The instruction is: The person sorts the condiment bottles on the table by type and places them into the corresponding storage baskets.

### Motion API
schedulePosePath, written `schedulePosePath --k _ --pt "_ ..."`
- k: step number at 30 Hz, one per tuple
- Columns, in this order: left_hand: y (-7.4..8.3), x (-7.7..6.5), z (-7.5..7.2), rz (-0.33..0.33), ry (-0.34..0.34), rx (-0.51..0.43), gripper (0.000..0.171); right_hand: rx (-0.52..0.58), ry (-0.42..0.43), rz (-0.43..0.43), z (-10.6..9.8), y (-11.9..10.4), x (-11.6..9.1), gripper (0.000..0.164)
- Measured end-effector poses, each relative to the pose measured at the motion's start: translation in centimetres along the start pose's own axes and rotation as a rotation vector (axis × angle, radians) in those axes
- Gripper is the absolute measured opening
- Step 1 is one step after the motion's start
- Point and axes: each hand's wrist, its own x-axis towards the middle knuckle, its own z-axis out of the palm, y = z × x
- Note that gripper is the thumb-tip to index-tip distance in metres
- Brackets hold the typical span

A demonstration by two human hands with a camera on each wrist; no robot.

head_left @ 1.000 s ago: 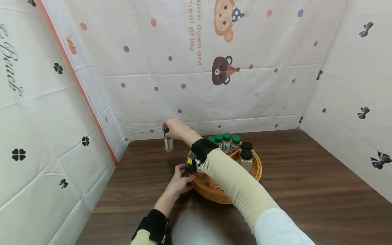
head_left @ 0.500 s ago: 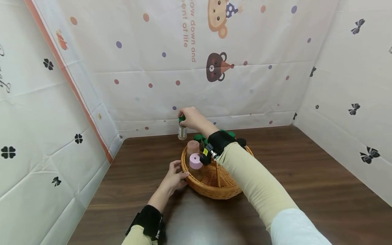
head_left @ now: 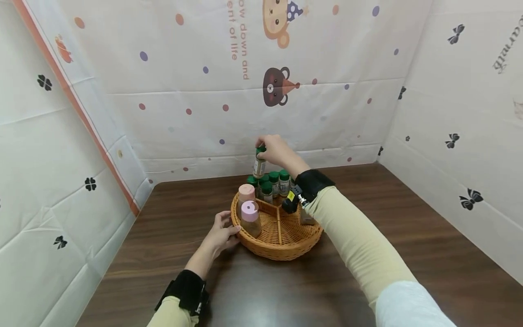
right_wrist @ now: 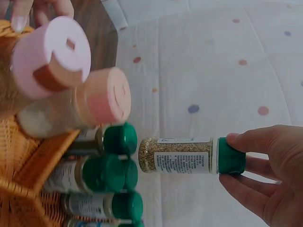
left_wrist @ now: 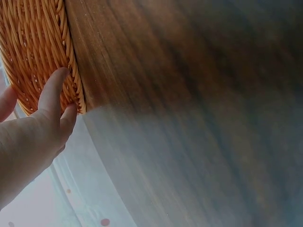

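Above the back of a round wicker basket (head_left: 282,252), my right hand (head_left: 275,150) pinches a spice jar (right_wrist: 180,156) by its green cap. Brown grains and a white label show in that jar, which stands upright over several green-capped jars (head_left: 273,179) in the rear compartment. My left hand (head_left: 216,236) rests at the basket's left side, its fingers (left_wrist: 53,90) spread against the outer wall. Inside the left compartment are a lilac-lidded jar (head_left: 250,218) and a pink-lidded jar (head_left: 246,192).
Wicker dividers (head_left: 279,227) split the basket into compartments. A clear jar (head_left: 306,218) at its right is partly hidden by my right wrist. The dark wooden table (head_left: 367,227) meets a patterned cloth wall (head_left: 184,136) behind and at both sides.
The right hand has carried the green-capped spice jar from left of the basket, up and right, to over its back compartment. The left hand stays at the basket. The head view has shifted.
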Motion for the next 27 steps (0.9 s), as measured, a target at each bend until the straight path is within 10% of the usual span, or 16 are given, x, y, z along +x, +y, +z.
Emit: schedulePosePath --k 18,27 --pt "0.4 -0.2 -2.1 -0.011 0.039 -0.019 0.064 -0.025 -0.063 0.028 0.1 2.1 -1.3 0.030" --pt "1.1 0.2 -1.6 -0.012 0.012 -0.028 0.064 -0.173 -0.118 0.015 3.7 3.9 -1.8 0.031"
